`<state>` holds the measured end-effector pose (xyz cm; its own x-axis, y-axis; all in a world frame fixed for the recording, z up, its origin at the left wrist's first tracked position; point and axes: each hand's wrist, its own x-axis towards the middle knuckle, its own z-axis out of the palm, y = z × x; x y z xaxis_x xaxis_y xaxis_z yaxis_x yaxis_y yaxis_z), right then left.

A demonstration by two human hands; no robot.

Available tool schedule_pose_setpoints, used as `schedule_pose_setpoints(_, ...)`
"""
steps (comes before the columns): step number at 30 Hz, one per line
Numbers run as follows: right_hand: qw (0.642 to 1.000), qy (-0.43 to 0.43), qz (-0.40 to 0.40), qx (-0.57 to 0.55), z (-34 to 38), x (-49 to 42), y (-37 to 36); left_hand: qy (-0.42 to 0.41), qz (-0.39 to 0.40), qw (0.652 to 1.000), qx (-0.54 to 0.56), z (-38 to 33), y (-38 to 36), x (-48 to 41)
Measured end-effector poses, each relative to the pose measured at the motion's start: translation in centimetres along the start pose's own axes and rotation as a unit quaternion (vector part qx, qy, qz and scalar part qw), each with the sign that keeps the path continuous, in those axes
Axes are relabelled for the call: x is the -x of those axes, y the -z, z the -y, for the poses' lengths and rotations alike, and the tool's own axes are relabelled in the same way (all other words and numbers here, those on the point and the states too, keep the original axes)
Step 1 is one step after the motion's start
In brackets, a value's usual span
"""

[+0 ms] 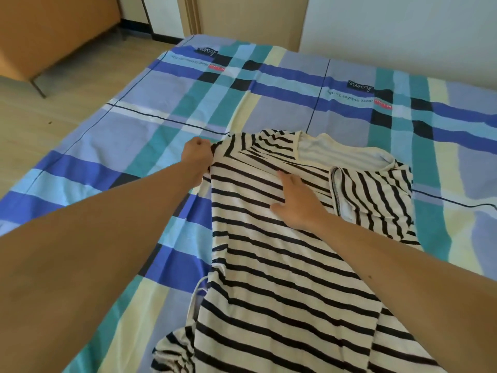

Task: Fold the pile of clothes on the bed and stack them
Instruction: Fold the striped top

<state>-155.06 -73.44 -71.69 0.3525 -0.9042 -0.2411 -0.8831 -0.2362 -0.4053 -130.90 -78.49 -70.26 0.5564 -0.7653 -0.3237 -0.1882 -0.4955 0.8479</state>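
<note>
A striped shirt [282, 265] lies spread on a bed, over a plaid sheet [134, 135], neckline pointing away from the viewer. The left hand [197, 157] is clenched on the shirt's left shoulder edge. The right hand [298, 203] lies flat and released on the chest, pinning the cloth. The right sleeve [376, 200] is already folded inward (the left side looks next), so folding has only begun; no pile or stack is in view. The sheet carries upside-down script reading "home", plus smaller lettering too blurred to read.
</note>
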Motion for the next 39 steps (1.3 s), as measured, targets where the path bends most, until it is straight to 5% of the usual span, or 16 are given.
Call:
schedule_pose_setpoints(5,0.983,-0.018,0.17,0.062,-1.5,0.9,-2.4,0.159,0.101,0.981,0.037,1.3,-0.2,0.7)
schedule_pose_setpoints(8,0.978,-0.023,0.187,0.09,-2.1,1.0,-3.7,0.199,0.2,0.959,-0.032,0.3,-0.5,1.5)
schedule_pose_setpoints(10,0.977,-0.028,0.192,0.092,-2.1,0.9,-3.9,0.198,0.196,0.958,-0.069,-0.6,-0.9,1.6)
schedule_pose_setpoints(16,0.973,-0.026,0.213,0.088,-2.3,0.5,-3.3,0.068,0.053,0.993,0.076,-1.8,-1.3,0.1)
schedule_pose_setpoints(21,0.975,-0.019,0.21,0.065,-1.8,0.8,-2.8,-0.123,0.052,0.988,-0.078,-4.6,-2.1,2.1)
schedule_pose_setpoints(25,0.981,-0.04,0.151,-0.117,-2.5,1.7,-1.3,-0.371,0.175,0.894,-0.181,-8.5,-4.7,8.1)
schedule_pose_setpoints(28,0.926,-0.111,-0.006,-0.36,-4.6,2.6,-0.7,-0.442,0.211,0.847,-0.206,-8.6,-6.2,10.4)
schedule_pose_setpoints(31,0.869,-0.222,-0.107,-0.429,-7.4,3.0,-0.4,-0.378,0.152,0.885,-0.224,-6.4,-6.2,9.3)
schedule_pose_setpoints(34,0.823,-0.284,-0.117,-0.477,-8.9,2.8,-0.3,-0.292,0.193,0.876,-0.331,-3.4,-7.2,8.2)
schedule_pose_setpoints(39,0.902,-0.193,-0.113,-0.37,-7.6,2.3,-0.3,-0.225,0.212,0.875,-0.373,-1.6,-10.0,7.7)
